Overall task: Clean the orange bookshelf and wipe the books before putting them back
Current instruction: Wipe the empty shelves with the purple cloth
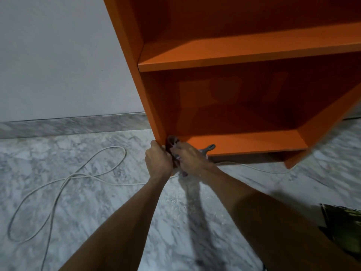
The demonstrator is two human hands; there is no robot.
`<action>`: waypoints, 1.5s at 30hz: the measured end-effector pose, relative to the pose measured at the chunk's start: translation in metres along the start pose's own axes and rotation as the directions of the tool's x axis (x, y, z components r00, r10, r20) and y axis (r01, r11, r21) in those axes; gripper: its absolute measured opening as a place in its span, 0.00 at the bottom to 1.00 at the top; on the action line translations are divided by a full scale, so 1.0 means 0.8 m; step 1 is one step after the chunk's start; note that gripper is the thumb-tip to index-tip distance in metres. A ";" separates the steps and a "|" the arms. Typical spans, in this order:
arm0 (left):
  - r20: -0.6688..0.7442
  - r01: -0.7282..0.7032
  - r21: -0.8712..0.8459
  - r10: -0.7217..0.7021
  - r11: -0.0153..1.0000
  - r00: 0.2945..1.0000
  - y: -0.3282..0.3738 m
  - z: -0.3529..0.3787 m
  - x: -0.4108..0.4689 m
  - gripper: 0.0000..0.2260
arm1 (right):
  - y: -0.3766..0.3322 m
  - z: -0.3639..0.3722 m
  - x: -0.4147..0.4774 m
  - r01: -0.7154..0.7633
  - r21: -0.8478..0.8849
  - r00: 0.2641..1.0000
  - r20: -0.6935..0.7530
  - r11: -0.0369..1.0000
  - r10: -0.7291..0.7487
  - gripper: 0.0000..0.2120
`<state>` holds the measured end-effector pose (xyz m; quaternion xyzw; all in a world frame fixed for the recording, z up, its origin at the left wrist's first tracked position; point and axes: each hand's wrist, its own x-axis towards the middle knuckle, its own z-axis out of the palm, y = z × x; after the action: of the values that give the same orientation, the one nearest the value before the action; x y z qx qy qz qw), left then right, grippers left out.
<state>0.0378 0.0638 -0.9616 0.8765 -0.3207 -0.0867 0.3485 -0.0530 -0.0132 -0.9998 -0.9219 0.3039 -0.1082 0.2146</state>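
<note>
The orange bookshelf (234,47) stands on the marble floor (109,222) against a grey wall (58,55), its two visible compartments open to the front. At its lower left corner, the left hand (158,160) has its fingers curled round the front edge of the side panel. Just beside it, the right hand (188,156) grips a grey cloth (172,141) bunched against the corner of the bottom shelf (244,142). A white cable (58,184) loops over the floor and runs under the bookshelf. A dark, blurred object (343,222) lies at the right edge.
</note>
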 end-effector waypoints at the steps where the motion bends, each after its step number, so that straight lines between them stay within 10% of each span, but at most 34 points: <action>1: -0.001 0.001 0.007 -0.001 1.000 1.000 0.000 0.001 -0.004 0.06 | -0.004 0.005 -0.006 0.038 -0.025 0.999 0.016 0.999 -0.037 0.22; 7: -0.014 0.025 0.021 -0.025 0.999 1.000 0.011 0.025 -0.038 0.14 | 0.054 -0.032 -0.052 0.059 -0.115 0.997 0.064 0.992 -0.052 0.28; 14: 0.446 -0.513 0.345 0.344 0.786 0.826 0.061 0.096 -0.068 0.24 | 0.153 -0.092 -0.166 -0.120 0.058 0.991 -0.052 0.991 0.123 0.20; 19: 0.599 -0.589 0.410 0.281 0.696 0.750 0.087 0.140 -0.073 0.28 | 0.206 -0.147 -0.193 -0.349 0.131 0.805 -0.465 0.928 0.368 0.23; 24: 0.642 -0.625 0.500 0.227 0.600 0.732 0.092 0.148 -0.066 0.32 | 0.257 -0.122 -0.147 -0.650 0.051 0.696 -0.359 0.758 0.621 0.29; 35: 0.721 -0.663 0.459 0.188 0.591 0.667 0.098 0.135 -0.061 0.28 | 0.144 -0.100 -0.151 -0.095 -0.024 0.994 -0.053 0.995 0.094 0.18; 41: 0.711 -0.671 0.409 0.245 0.618 0.659 0.137 0.145 -0.075 0.26 | 0.192 -0.130 -0.165 -0.203 -0.064 0.938 -0.298 0.977 0.176 0.20; 45: 0.733 -0.680 0.381 0.243 0.626 0.635 0.149 0.177 -0.092 0.32 | 0.227 -0.123 -0.137 -0.289 -0.230 0.956 -0.122 0.929 0.267 0.25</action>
<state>-0.1329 -0.0347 -0.9921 0.7364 -0.6531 -0.1567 -0.0808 -0.2657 -0.1107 -1.0045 -0.8832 0.4516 -0.0790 0.0985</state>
